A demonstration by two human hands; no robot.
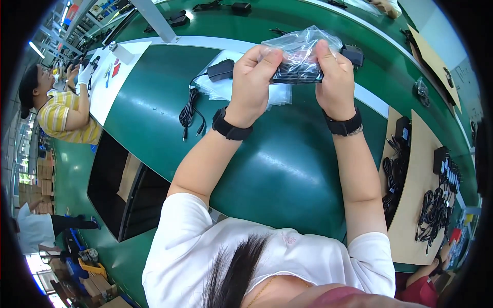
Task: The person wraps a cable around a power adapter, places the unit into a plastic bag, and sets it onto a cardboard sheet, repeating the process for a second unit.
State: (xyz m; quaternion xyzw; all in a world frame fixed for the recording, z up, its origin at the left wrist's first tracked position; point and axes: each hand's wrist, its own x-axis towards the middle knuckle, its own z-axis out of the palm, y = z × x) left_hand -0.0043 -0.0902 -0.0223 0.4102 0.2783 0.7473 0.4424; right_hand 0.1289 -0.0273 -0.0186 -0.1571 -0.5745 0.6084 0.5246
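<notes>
Both ends of a clear plastic bag (304, 47) are gripped between my hands, raised over the green table. Inside the bag is a dark, ridged bundle (298, 75) that looks like coiled cable; its exact shape is partly hidden. My left hand (252, 84) is closed on the left end, thumb on top. At the right end, my right hand (336, 84) pinches the film with its thumb. Left of my left wrist lies a black power adapter (221, 70) with a tied cable (190, 115). A stack of clear bags (280, 95) lies beneath my hands.
Another black adapter (353, 54) sits beyond my right hand. Cardboard sheets (405, 226) at the right carry several adapters with cables (436, 205). A black bin (128, 190) stands left of the table. A person in yellow stripes (67, 113) works at the far left.
</notes>
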